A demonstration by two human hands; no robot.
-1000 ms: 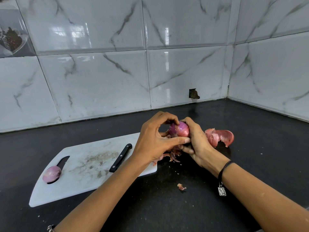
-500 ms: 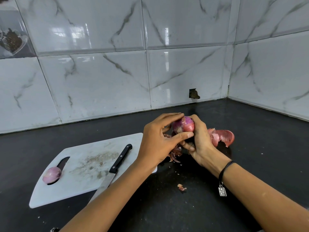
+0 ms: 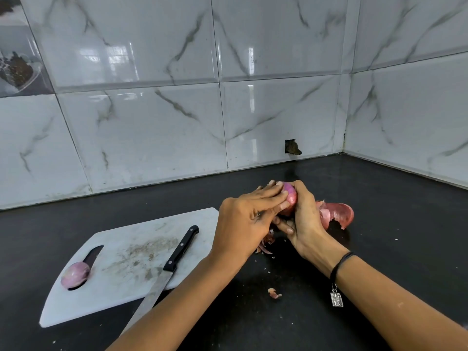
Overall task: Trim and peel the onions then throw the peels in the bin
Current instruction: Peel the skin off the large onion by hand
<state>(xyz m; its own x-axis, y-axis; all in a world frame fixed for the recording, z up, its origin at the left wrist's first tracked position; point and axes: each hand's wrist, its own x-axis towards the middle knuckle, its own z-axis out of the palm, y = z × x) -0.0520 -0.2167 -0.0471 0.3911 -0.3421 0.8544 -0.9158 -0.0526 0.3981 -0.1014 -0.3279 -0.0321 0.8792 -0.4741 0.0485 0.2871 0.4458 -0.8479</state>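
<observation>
The left hand [image 3: 243, 219] is now sliding straightened fingers across the onion [image 3: 290, 196] instead of pinching it, while the right hand [image 3: 304, 219] is curling round it, right of the board [image 3: 126, 249]. Peeling is probably finishing, with the peels [image 3: 336, 214] lying just right, unbinned.

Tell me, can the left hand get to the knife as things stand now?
Probably yes, once the left hand leaves the red onion it is touching. The knife lies on the cutting board, its handle uncovered close beside the left forearm, nothing between.
</observation>
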